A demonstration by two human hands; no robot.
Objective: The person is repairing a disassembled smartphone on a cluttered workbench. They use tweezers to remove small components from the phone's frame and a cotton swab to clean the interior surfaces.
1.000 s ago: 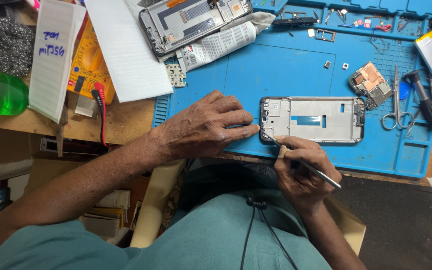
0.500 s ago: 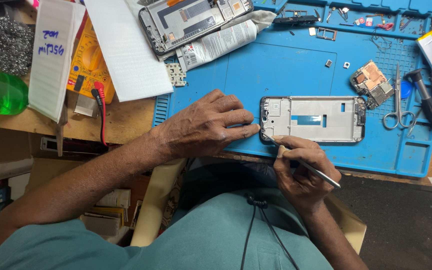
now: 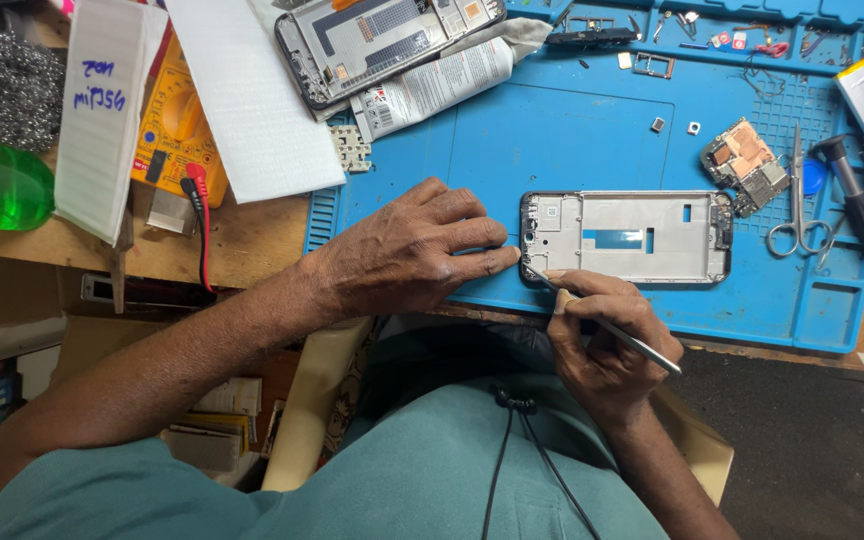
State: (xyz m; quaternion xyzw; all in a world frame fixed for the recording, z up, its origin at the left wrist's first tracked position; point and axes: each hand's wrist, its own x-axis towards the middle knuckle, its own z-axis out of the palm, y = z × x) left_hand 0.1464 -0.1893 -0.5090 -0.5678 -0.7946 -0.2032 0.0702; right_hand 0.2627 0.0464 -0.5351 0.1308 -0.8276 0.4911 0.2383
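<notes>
Head view: left hand [image 3: 407,250] is lying flat on the blue mat [image 3: 572,130], fingertips bracing the short left end of the bare phone frame [image 3: 627,237], gripping nothing. Right hand [image 3: 602,335] is pinching a thin metal tool [image 3: 607,325], its tip working at the frame's lower left corner. Next move likely calls for steady, light prying. The frame is sitting near the mat's front edge; scissors [image 3: 797,215] and a circuit board [image 3: 747,165] are crowding its right, while open mat is lying behind.

A stripped phone frame [image 3: 627,237] lies on a work mat [image 3: 552,130], scissors [image 3: 797,215] and a circuit board [image 3: 744,165] to its right, a second opened phone [image 3: 387,40] behind, a multimeter [image 3: 177,125] off the mat's left edge.
</notes>
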